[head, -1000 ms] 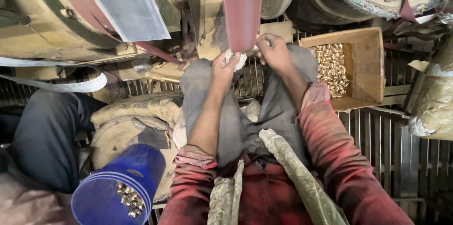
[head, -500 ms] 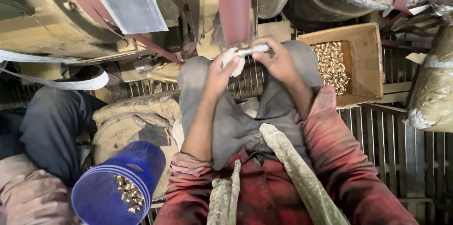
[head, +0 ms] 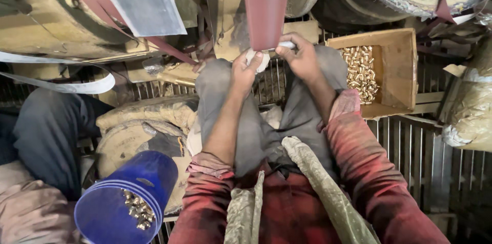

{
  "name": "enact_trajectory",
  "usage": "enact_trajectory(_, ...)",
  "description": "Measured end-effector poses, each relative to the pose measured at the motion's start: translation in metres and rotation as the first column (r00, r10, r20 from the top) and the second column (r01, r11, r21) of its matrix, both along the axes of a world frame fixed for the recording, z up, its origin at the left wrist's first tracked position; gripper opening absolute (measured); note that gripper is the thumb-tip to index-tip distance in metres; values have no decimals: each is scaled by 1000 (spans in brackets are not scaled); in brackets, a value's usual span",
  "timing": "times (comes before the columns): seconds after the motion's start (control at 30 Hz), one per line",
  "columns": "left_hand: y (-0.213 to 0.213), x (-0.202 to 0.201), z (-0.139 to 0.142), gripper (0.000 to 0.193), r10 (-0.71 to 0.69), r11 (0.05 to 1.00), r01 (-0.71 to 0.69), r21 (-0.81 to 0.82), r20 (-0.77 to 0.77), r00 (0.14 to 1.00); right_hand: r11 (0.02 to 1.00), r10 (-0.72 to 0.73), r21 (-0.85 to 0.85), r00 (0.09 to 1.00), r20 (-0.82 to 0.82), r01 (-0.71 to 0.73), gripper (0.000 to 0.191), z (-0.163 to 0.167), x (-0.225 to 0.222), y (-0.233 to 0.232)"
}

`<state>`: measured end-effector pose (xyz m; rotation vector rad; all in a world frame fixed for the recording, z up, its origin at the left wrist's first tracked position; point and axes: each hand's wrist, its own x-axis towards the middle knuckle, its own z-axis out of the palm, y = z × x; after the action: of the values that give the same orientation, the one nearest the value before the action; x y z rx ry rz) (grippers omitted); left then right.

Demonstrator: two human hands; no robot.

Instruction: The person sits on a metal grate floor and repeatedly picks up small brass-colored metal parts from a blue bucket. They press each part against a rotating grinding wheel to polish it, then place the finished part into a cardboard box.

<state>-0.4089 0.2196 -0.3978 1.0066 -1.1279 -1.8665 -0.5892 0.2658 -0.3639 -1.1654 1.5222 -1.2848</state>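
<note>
Your right hand (head: 303, 58) is clenched around a short pale rod (head: 285, 45), pinching its near end, and your left hand (head: 245, 70) grips the other end through a scrap of white cloth (head: 258, 59). Together you press the rod up against the dark red sanding belt (head: 266, 6) that drops straight down from twelve o'clock and ends right at your fingers. Both forearms stretch forward over your grey trousered knees (head: 256, 116).

Out at two o'clock from your right hand sits a wooden box (head: 400, 65), its left half heaped with small brass-coloured pieces (head: 360, 72). Down at seven o'clock, near your left elbow, a blue bucket (head: 133, 193) leans tilted with a few more brass pieces in its mouth. At ten o'clock a grey metal sheet (head: 143, 1) slopes over a big dusty wheel (head: 46, 24). Another person's dark trouser leg (head: 46, 131) lies at nine o'clock, well apart from your hands.
</note>
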Motion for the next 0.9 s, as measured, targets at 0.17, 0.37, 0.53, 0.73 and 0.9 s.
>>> enact_trajectory(0.17, -1, -1, -2, 31, 0, 999, 1, 35, -20, 1000, 995, -19, 100, 999, 44, 15, 21, -1, 0, -5)
enact_trajectory(0.37, -3, -3, -2, 29, 9, 999, -7, 52, -35, 999, 987, -37, 162, 997, 67, 26, 20, -1, 0, -12)
enact_trajectory(0.53, -3, -2, 3, 28, 6, 999, -6, 46, -19, 1000, 983, -60, 183, 981, 182, 26, 21, 1, 0, -18)
enact_trajectory(0.73, -5, -5, 13, 23, 6, 997, -1, 78, -56, 998, 939, -146, 341, 942, 304, 35, 34, 20, 5, -22)
enact_trajectory(0.9, 2, 11, 27, 26, -131, 990, 129, 64, 37, 991, 937, -65, 345, 951, 303, -46, 43, 34, 2, -7)
